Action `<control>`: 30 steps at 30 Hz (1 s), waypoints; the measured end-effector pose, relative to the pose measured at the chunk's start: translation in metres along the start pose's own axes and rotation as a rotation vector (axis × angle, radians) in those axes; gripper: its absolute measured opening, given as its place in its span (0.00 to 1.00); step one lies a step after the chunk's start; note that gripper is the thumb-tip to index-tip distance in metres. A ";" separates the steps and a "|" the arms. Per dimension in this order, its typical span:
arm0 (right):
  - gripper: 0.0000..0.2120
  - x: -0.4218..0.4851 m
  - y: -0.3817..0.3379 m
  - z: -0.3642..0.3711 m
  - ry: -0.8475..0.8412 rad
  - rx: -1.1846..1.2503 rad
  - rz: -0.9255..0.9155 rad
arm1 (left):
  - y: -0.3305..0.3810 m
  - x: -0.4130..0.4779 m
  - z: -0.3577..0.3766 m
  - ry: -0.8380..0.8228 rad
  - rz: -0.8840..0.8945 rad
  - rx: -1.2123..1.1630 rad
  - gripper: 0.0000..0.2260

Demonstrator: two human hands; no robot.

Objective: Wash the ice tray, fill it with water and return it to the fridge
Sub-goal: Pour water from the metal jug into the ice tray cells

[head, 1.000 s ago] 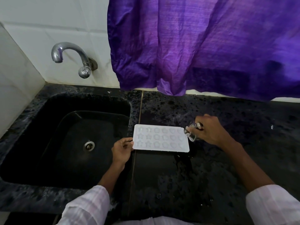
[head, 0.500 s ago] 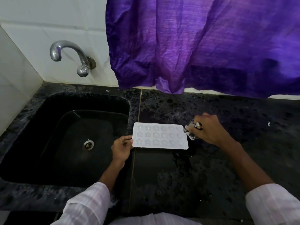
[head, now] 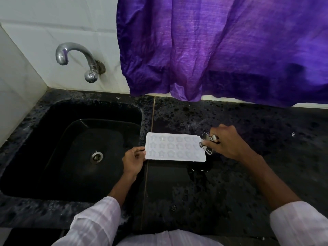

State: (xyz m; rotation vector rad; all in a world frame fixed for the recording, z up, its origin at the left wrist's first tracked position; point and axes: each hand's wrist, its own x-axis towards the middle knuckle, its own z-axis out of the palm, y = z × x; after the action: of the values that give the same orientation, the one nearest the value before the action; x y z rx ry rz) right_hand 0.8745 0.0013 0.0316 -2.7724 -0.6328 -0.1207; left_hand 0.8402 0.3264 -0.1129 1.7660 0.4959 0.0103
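A white ice tray (head: 174, 147) with star and flower shaped cells lies flat on the black speckled counter (head: 248, 174), just right of the sink. My left hand (head: 133, 159) pinches the tray's left edge. My right hand (head: 226, 142) holds a small steel cup (head: 206, 142) tipped on its side, mouth toward the tray's right end. Whether water runs from the cup cannot be told.
The black sink (head: 44, 139) with its steel drain (head: 96, 156) lies to the left. A chrome tap (head: 78, 59) juts from the white tiled wall above it. A purple curtain (head: 221, 50) hangs over the counter's back edge. The counter surface is wet.
Both hands, the tray and the cup keep their places; the cup stays tipped at the tray's right end. Only the view has shifted slightly.
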 end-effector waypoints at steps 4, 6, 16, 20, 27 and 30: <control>0.20 -0.002 -0.005 0.000 -0.019 -0.004 -0.008 | -0.002 0.002 0.000 -0.011 -0.010 -0.029 0.06; 0.20 -0.003 -0.006 0.000 -0.045 -0.011 -0.001 | -0.003 0.002 -0.001 -0.013 -0.011 -0.029 0.06; 0.22 -0.010 -0.009 -0.004 -0.048 -0.054 -0.050 | -0.004 0.003 0.001 -0.011 -0.023 -0.052 0.06; 0.24 -0.012 -0.011 -0.006 -0.046 -0.043 -0.049 | -0.004 0.003 0.002 -0.010 -0.027 -0.066 0.06; 0.26 -0.012 -0.015 -0.015 -0.034 -0.033 -0.056 | -0.005 0.003 0.001 -0.005 -0.021 -0.049 0.06; 0.24 -0.011 -0.017 -0.017 -0.020 -0.026 -0.054 | -0.004 0.002 0.002 -0.002 -0.019 -0.052 0.06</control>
State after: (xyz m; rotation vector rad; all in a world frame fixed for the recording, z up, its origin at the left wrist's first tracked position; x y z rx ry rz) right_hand 0.8571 0.0061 0.0509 -2.7857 -0.7161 -0.1142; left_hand 0.8417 0.3260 -0.1177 1.7107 0.5065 0.0076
